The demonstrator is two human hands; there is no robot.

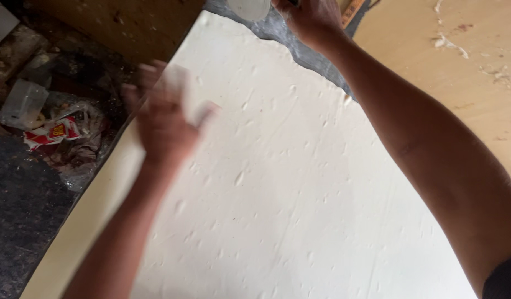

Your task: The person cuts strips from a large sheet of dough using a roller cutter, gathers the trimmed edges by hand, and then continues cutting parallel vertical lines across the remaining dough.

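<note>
— That big white sheet filling the middle, what's it like?
— Matt, doughy-looking, pocked with small dents and ridges.
— And the bench at upper right?
— Pale wood, smooth, smeared with white bits.
— Upper left?
— Dark rough wood, and crumpled glossy plastic wrappers below.

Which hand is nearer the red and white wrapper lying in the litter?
Left. The left hand is just right of the red and white wrapper; the right hand is far off at the top edge.

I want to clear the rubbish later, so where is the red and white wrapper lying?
In the head view the red and white wrapper lies at the far left, off the white sheet, among debris just below a clear plastic piece and left of the left hand.
</note>
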